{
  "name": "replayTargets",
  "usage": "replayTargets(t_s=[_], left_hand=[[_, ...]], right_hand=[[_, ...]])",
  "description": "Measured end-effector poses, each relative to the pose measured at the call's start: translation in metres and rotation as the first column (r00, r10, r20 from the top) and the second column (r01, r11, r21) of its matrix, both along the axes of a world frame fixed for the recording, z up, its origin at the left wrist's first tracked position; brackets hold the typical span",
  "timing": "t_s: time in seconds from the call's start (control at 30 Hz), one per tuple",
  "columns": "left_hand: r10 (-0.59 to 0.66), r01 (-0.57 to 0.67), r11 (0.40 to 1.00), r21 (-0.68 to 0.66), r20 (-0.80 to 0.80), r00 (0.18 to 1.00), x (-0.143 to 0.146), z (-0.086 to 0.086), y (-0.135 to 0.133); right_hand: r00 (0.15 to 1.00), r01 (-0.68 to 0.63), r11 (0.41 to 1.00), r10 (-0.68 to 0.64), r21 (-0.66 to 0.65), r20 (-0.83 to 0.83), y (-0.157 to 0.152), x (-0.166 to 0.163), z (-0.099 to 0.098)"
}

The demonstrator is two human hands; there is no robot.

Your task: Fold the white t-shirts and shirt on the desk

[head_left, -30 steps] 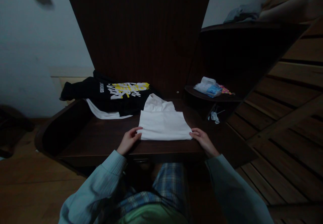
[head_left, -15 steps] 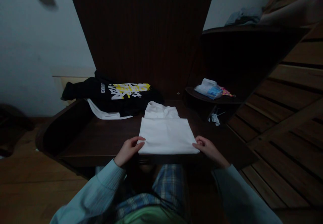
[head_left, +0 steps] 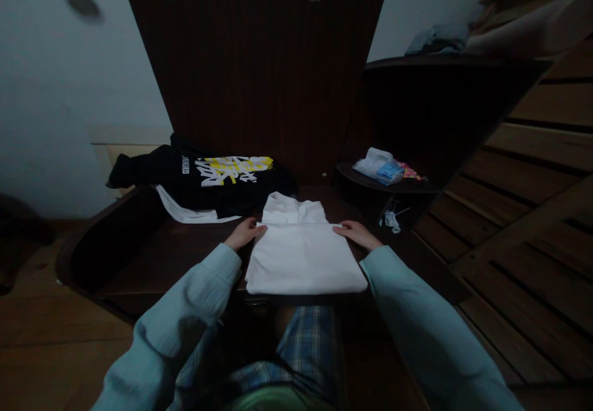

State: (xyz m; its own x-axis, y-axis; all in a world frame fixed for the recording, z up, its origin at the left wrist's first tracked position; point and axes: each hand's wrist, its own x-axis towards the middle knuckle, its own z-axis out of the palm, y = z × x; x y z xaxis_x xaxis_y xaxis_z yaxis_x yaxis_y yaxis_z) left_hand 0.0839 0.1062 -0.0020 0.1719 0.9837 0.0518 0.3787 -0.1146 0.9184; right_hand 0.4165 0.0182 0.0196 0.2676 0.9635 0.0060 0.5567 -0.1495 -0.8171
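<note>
A white folded garment (head_left: 303, 259) lies on the dark wooden desktop in front of me, its near edge along the desk's front edge. Its collar or hood part (head_left: 294, 208) sticks out past the far fold. At that fold's left corner, my left hand (head_left: 245, 233) is closed, pinching the cloth between thumb and fingers. My right hand (head_left: 359, 234) pinches the right corner of the same fold. The undersides of both grips are hidden.
Behind on the left lies a black garment (head_left: 185, 176) with yellow and white print, a white sleeve (head_left: 192, 213) beside it. On the right, a small shelf (head_left: 356, 175) holds a plastic pack (head_left: 380, 165). Slatted wood (head_left: 523, 232) stands further right.
Both hands have moved away from me, from the garment's near corners to the corners of its far fold. The view has shifted slightly.
</note>
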Motion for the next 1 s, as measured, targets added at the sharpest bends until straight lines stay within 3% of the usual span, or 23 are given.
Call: replayTargets(t_s=[0.13,0.3,0.47,0.57,0.63,0.7,0.83,1.0], left_hand=[[0.057,-0.056,0.996,0.062,-0.017,0.998,0.013,-0.008,0.001],[0.074,-0.096,0.982,0.161,0.136,0.988,0.021,-0.009,-0.011],[0.106,-0.149,0.947,0.284,0.163,0.981,0.033,0.013,0.000],[0.151,-0.211,0.924,0.318,0.205,0.967,0.042,0.029,0.025],[0.177,-0.245,0.930,0.273,0.250,0.952,0.049,0.033,0.043],[0.167,-0.229,0.954,0.193,0.290,0.942,0.053,0.030,0.057],[0.104,-0.142,0.985,0.098,0.315,0.943,0.052,0.007,0.064],[0.017,-0.078,0.979,0.188,0.309,0.951,0.044,-0.012,0.058]], right_hand=[[0.999,0.048,0.998,-0.048,0.049,-0.001,0.005,-0.011,-0.013],[0.990,0.142,0.972,-0.143,0.190,-0.005,-0.008,-0.020,-0.016],[0.979,0.181,0.909,-0.202,0.375,0.018,0.001,-0.022,0.010],[0.974,0.197,0.873,-0.224,0.446,0.009,0.027,-0.020,0.024],[0.967,0.228,0.865,-0.253,0.447,-0.003,0.048,-0.018,0.023],[0.958,0.262,0.875,-0.285,0.408,-0.004,0.065,-0.018,0.013],[0.944,0.301,0.903,-0.327,0.306,0.038,0.082,-0.018,-0.018],[0.951,0.278,0.898,-0.306,0.340,0.031,0.082,-0.016,-0.031]])
